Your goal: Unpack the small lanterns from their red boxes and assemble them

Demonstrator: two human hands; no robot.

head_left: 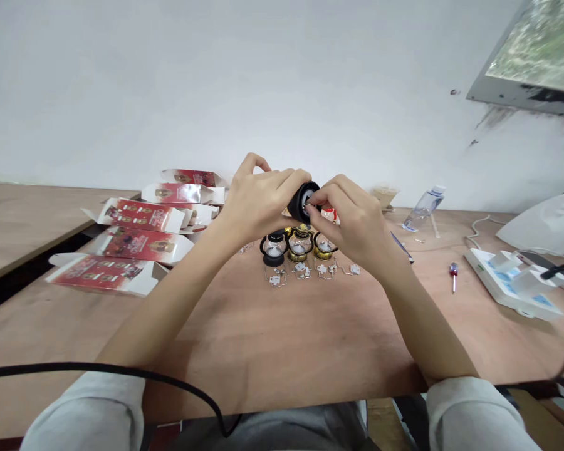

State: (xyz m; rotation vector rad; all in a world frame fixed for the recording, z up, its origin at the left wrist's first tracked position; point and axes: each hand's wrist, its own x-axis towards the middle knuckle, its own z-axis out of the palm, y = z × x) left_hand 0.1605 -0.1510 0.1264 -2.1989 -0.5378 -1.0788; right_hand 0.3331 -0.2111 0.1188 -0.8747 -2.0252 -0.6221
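My left hand is wrapped round a small black lantern, raised above the table with its round base turned toward my right hand. Fingertips of my right hand are pinched together at the light-coloured inside of that base; whatever they grip is too small to make out. Below and behind my hands stand several miniature lanterns, among them a black one and a gold one. My hands partly cover the ones farther back. Small white tags with thin wire-like loops lie in front of the lanterns.
Several red and white cardboard boxes lie to the left. On the right are a water bottle, a small screwdriver and a white power strip with plugs. A black cable crosses the near left.
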